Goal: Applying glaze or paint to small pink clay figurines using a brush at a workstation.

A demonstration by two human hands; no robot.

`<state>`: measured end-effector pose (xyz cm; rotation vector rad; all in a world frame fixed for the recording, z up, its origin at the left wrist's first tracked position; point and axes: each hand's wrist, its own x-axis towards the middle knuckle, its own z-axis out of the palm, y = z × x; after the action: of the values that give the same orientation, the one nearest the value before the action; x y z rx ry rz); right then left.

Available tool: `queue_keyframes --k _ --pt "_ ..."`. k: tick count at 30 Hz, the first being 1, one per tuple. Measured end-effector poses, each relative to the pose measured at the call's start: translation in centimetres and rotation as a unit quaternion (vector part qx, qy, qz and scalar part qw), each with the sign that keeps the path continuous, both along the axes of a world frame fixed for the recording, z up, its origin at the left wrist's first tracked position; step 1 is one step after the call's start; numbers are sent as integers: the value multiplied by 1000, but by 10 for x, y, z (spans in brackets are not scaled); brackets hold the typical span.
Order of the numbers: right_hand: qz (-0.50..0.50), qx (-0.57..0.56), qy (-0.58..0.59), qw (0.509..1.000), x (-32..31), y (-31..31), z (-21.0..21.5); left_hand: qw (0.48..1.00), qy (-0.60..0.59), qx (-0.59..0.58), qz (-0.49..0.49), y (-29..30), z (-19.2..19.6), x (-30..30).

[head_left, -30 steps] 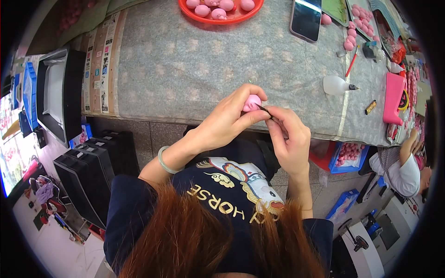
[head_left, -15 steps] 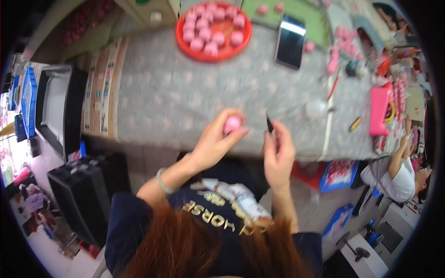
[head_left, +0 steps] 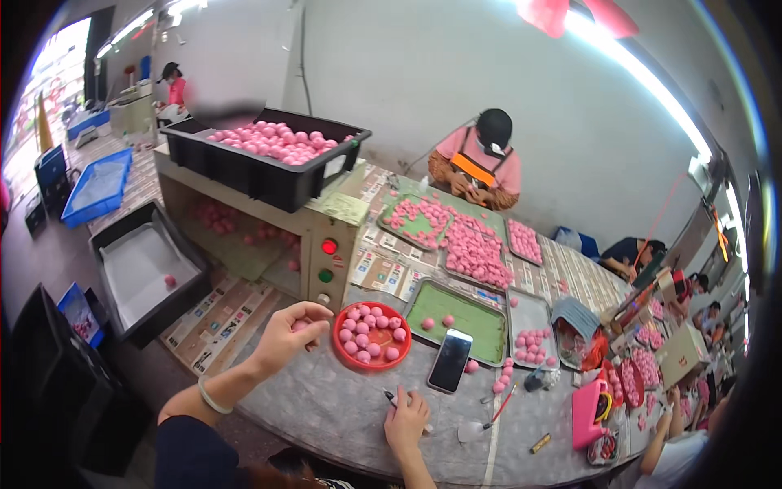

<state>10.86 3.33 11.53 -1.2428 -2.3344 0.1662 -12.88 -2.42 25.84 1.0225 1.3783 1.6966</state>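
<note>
My left hand (head_left: 285, 336) is raised just left of a red round bowl (head_left: 371, 366). Its fingers are curled round a small pink ball (head_left: 300, 324), which they partly hide. Several pink balls like it lie in the bowl. My right hand (head_left: 408, 421) rests near the front of the grey-covered table (head_left: 342, 416), closed on a thin black pen-like tool (head_left: 390, 397). Only the tool's tip shows beyond the fingers. A dark-screened phone (head_left: 450, 361) lies beyond this hand, to the right of the bowl.
A green-lined tray (head_left: 468, 319) stands behind the phone. To the left, a beige machine (head_left: 326, 259) carries a black crate (head_left: 273, 167) of pink balls. A thin red brush (head_left: 503, 405) and a pink holder (head_left: 588, 414) are at right. Across the table sits a person (head_left: 482, 163).
The view has tilted up and shows more of the room. My left hand has moved from over the table's front to beside the bowl, ball still in it. My right hand keeps the tool.
</note>
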Motion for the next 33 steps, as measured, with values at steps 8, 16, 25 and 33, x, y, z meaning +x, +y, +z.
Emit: queue_keyframes --k 8,16,25,33 --pt "125 39 220 967 -55 -35 59 898 389 -108 177 -118 -161 -38" --pt "260 188 324 890 -137 -27 182 860 486 -24 150 -150 -217 -29" --pt "397 135 294 859 -236 -31 248 834 513 -36 199 -184 -218 -31" --pt "392 196 247 864 -365 26 292 832 517 -36 199 -187 -223 -55"
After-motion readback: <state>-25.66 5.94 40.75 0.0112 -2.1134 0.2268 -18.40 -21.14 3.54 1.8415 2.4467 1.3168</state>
